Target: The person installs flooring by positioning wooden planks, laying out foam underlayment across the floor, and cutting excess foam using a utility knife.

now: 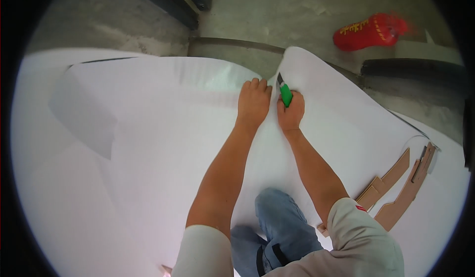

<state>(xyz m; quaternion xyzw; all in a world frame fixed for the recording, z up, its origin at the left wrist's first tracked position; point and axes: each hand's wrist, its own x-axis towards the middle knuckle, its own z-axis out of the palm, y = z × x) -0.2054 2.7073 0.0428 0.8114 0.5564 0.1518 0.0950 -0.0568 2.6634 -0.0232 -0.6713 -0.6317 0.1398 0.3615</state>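
Observation:
A large white sheet (163, 128) spreads under both my arms and fills most of the view. Its far edge parts in the middle, and a rounded flap (302, 64) stands to the right of the gap. My left hand (254, 103) is closed at the left side of this gap, fingers curled over the sheet's edge. Just to its right, my right hand (292, 111) grips a green utility knife (285, 93). The blade is out and points away from me, beside the flap. My right fingertips are partly hidden by the handle.
Strips of brown board (396, 193) lie on the sheet at the right. Beyond the sheet is a grey concrete floor (257, 14) with a red bottle (368, 32) on its side. Dark metal frame legs (168, 0) stand at the far left. A dark bar (410, 68) lies at the right.

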